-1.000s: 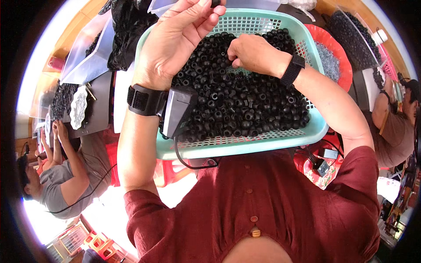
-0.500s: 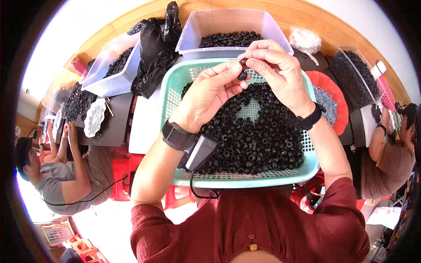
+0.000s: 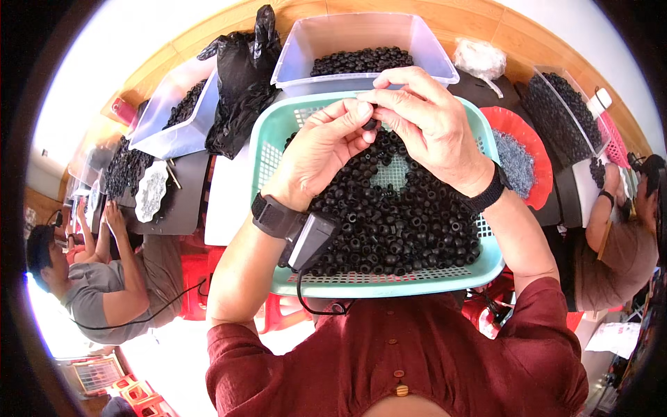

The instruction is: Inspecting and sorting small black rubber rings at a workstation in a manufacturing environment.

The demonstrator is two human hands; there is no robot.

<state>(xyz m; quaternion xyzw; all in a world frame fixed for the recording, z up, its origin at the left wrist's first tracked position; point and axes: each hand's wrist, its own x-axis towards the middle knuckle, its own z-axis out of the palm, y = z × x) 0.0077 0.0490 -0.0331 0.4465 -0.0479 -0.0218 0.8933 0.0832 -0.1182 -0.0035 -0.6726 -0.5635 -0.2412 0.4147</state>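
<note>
Between the fingertips of both hands is a small round black plastic piece (image 3: 370,125), held above the far part of a mint-green basket (image 3: 375,285). My left hand (image 3: 311,153) pinches it from the left with thumb and fingers. From the right, the fingers of my right hand (image 3: 441,132) close on its upper side and hide much of it. Below lie a great many loose black plastic pieces (image 3: 403,229), hollow and ring-like, heaped over the basket's lattice floor. A patch of bare lattice (image 3: 390,174) shows in the heap.
Behind the basket stands a clear bin (image 3: 361,83) of black pieces, with a black plastic bag (image 3: 240,97) beside it. A red dish (image 3: 538,182) of small grey bits sits right of the basket. Co-workers sit at left (image 3: 111,292) and right (image 3: 618,257).
Both hands have shifted slightly left with the black piece. My right fingers have come down over it, so less of it shows now.
</note>
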